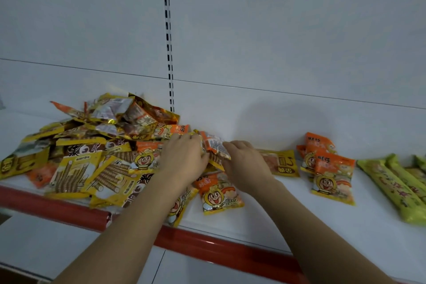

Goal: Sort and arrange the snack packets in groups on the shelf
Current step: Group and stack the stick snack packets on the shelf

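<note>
A white shelf (265, 210) with a red front strip (219, 248) runs across the view, backed by a white panel with a slotted upright (169, 53). At 9 o'clock sits a loose heap of mixed snack packets (92, 145), yellow wafer-roll bags and gold foil ones tumbled over each other. At the centre, both hands meet at the heap's right edge. The left hand (184, 157) has its grip curled over packets there, and the right hand (246, 161) pinches a small orange packet (215, 145), tilted up off the shelf between the two hands. Just below them, towards 6 o'clock, an orange cartoon-face packet (219, 193) lies flat. A flat yellow packet (280, 163) lies just right of the right hand. At 3 o'clock a small group of orange cartoon-face packets (327, 166) lies overlapping, and farther right long green packets (401, 189) lie side by side, reaching the frame edge.
</note>
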Tool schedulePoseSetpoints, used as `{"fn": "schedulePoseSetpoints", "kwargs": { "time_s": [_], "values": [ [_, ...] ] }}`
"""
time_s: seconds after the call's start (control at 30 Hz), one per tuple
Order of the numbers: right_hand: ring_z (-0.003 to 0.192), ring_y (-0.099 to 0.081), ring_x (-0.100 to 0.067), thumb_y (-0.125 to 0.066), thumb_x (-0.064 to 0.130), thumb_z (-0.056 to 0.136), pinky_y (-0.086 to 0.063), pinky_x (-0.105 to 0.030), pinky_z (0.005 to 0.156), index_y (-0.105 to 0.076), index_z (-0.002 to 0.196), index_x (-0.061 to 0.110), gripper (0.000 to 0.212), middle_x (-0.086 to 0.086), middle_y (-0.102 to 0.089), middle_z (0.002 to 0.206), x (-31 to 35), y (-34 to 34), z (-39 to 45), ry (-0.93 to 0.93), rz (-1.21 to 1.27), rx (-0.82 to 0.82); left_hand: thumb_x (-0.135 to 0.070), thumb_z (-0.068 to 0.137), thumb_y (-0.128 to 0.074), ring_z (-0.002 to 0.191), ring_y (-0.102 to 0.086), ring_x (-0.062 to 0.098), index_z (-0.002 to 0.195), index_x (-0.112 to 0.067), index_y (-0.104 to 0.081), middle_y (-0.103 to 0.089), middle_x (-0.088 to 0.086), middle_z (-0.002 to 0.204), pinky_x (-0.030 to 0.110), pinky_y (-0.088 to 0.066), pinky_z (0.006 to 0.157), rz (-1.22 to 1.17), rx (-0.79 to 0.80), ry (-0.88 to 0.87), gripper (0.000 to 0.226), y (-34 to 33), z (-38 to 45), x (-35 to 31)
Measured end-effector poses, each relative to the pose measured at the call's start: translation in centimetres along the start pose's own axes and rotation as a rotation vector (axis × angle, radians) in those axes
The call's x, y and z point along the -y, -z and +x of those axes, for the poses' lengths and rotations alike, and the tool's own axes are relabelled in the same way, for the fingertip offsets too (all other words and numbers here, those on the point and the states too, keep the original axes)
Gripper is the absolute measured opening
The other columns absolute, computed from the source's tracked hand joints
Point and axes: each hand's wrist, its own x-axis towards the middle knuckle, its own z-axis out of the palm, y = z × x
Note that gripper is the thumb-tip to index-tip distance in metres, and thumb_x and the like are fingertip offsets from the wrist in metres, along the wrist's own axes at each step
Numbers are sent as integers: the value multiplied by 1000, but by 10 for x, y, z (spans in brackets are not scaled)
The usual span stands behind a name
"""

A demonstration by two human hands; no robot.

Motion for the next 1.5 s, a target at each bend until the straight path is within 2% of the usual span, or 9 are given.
{"fn": "schedulePoseSetpoints", "kwargs": {
  "time_s": [0.2, 0.33, 0.5, 0.63, 0.8, 0.97, 1.07, 1.3, 1.5],
  "values": [
    [120, -52, -30, -55, 16, 93, -47, -38, 88, -55, 127, 14, 34, -7, -63, 121, -3, -15, 33, -40, -50, 67, -44, 100, -57, 107, -63, 29, 126, -15, -57, -71, 5, 108, 42, -53, 83, -68, -53, -12, 39, -8, 8, -8],
    [77, -61, -27, -54, 17, 93, -45, -33, 60, -65, 99, 15, 13, -4, -67, 84, -13, -12, 37, -47, 90, -185, -35, 99, -62, 105, -66, 29, 129, -14, -56, -69, 7, 113, 40, -54, 77, -112, -41, -17, 38, -11, 12, -12],
    [75, -62, -14, -58, 18, 92, -50, -28, 62, -69, 106, 20, 18, 4, -73, 92, -20, 30, 28, -339, 665, -320, -39, 99, -59, 119, -59, 32, 136, -13, -55, -60, 10, 130, 42, -53, 90, -242, -92, 49, 45, -11, 18, -13],
    [74, -72, -8, -55, 16, 98, -57, -30, 58, -68, 109, 27, 20, 8, -76, 86, -20, 51, 7, -368, 1037, -245, -53, 101, -53, 118, -61, 20, 152, -18, -40, -59, -2, 136, 35, -49, 93, -816, -23, 139, 63, 14, 22, -34],
    [83, -73, -21, -53, 18, 98, -61, -48, 75, -69, 99, 32, 21, 4, -77, 89, -30, 60, -20, -309, 988, -192, -45, 99, -62, 94, -70, 12, 113, -20, -64, -72, -8, 103, 44, -59, 90, -1085, -53, 92, 29, 19, 25, -63],
    [58, -61, -3, -63, 38, 96, -46, -22, 52, -68, 82, 23, 21, 11, -69, 67, -69, 71, -50, -349, 777, -299, -47, 97, -64, 91, -72, 18, 103, -17, -66, -74, -1, 98, 45, -60, 86, -1056, 42, -31, 30, 14, 26, -104],
    [54, -55, -12, -63, 33, 96, -41, -32, 51, -64, 71, 13, 32, 4, -63, 58, -104, 77, -71, -489, 583, -364, -48, 100, -59, 83, -75, 20, 102, -18, -66, -77, 1, 93, 47, -61, 84, -987, 201, -143, 31, 10, 24, -117],
    [56, -52, -16, -61, 30, 95, -32, -29, 50, -59, 64, 14, 34, -1, -55, 57, -143, 79, -110, -649, 224, -130, -51, 95, -63, 89, -67, 15, 97, -25, -70, -70, -6, 95, 35, -56, 83, -189, 355, -218, 27, 22, 18, -61],
    [103, -58, -37, -63, 36, 92, -41, -37, 74, -63, 110, 9, 33, -14, -60, 111, -133, 60, -109, -679, -27, -192, -66, 84, -70, 106, -62, 22, 120, -18, -61, -66, 2, 116, 34, -50, 81, 174, 624, -259, 60, 26, -7, -42]
  ]
}}
